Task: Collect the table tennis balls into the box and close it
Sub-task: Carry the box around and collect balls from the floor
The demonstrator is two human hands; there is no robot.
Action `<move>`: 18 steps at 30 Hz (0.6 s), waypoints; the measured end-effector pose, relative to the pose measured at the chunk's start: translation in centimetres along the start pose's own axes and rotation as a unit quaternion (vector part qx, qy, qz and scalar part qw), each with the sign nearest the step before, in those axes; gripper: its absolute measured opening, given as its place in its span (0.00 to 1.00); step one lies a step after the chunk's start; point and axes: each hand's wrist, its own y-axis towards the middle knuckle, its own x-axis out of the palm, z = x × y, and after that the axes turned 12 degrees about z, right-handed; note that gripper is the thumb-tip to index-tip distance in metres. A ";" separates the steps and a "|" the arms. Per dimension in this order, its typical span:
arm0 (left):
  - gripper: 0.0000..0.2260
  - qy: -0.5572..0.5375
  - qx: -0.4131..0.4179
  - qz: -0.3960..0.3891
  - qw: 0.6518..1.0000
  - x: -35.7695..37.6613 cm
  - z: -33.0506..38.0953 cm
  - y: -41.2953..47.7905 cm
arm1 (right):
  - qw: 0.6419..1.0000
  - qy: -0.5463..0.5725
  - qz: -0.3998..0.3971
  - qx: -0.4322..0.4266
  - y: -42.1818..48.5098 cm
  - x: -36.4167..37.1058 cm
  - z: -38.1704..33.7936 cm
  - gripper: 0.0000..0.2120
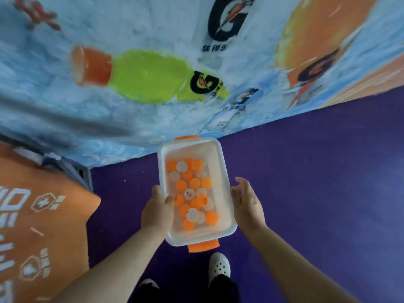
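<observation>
Because the box [210,150] looks carried rather than set down, the head view shows the left hand [156,212] clamped on its rim at 9 o'clock, thumb hooked inside, probably to steady it. The right hand [248,204] hovers at 3 o'clock, fingers relaxed, holding nothing. Lidless and translucent white, with orange latches [203,246] at 12 and 6, the box sits mid-frame over the purple floor [306,171], holding orange and white balls [193,184].
</observation>
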 end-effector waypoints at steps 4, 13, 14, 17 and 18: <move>0.06 0.006 0.075 -0.041 0.996 -3.7 8.4 -7.2 | 0.997 0.012 0.061 0.037 -3.3 -11.1 -2.5 0.14; 0.09 0.012 0.207 -0.146 0.967 -5.5 20.8 -24.1 | 0.967 0.056 0.189 0.162 -12.3 -31.6 -0.3 0.10; 0.10 0.016 0.215 -0.153 0.964 -4.8 21.8 -25.6 | 0.962 0.066 0.196 0.179 -13.0 -33.4 0.6 0.12; 0.17 0.037 0.241 -0.167 0.955 -2.5 25.4 -30.2 | 0.949 0.094 0.207 0.218 -14.6 -38.7 3.7 0.13; 0.18 0.040 0.252 -0.174 0.951 -1.7 26.7 -31.5 | 0.944 0.106 0.211 0.230 -14.9 -40.4 4.7 0.13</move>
